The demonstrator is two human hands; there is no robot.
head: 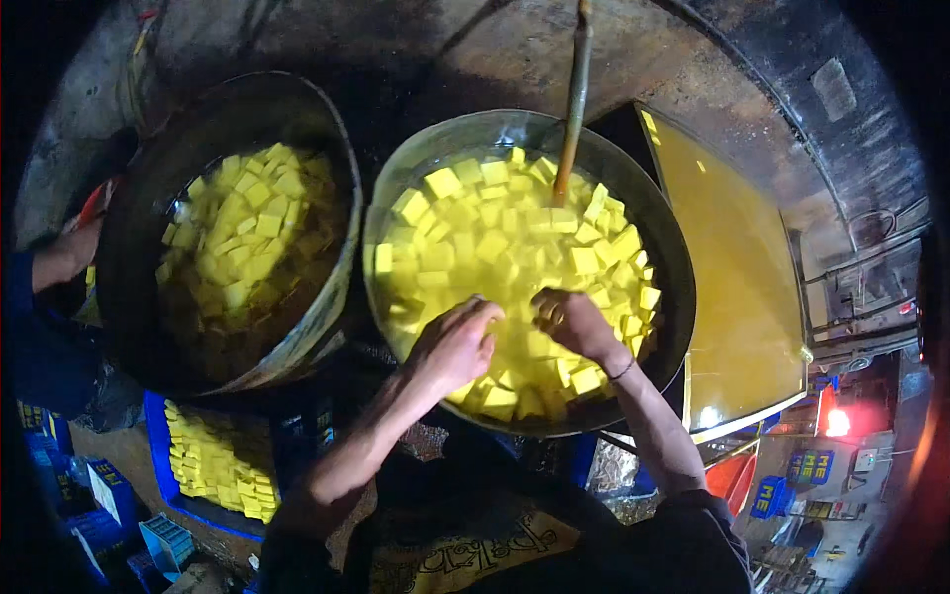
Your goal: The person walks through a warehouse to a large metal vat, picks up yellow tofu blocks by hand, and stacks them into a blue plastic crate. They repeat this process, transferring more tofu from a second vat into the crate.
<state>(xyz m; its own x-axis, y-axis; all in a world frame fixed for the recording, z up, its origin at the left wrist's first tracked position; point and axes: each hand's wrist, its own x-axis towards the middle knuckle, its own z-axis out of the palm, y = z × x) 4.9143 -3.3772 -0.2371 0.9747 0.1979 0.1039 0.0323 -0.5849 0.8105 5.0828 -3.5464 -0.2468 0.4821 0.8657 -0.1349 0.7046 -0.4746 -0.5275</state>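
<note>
My left hand [456,345] hovers over the near half of a large round metal pot [674,289], its fingers bent and nothing visible in them. To its right, my right hand [573,319] hangs above the same pot with half-curled fingers, and a thin dark band circles the wrist. Yellow tofu-like blocks [490,245] crowd the cloudy yellow liquid, which shows between and below my hands. A long stick [576,104] stands tilted in the far side of the pot, its lower end hidden among the blocks.
Left stands a second deep pot [355,193] with yellow blocks [256,197] in dark liquid. Another person's arm [70,256] reaches in beyond it. A wide vat of yellow liquid [731,275] adjoins on the right. A blue crate [158,453] of blocks sits lower left.
</note>
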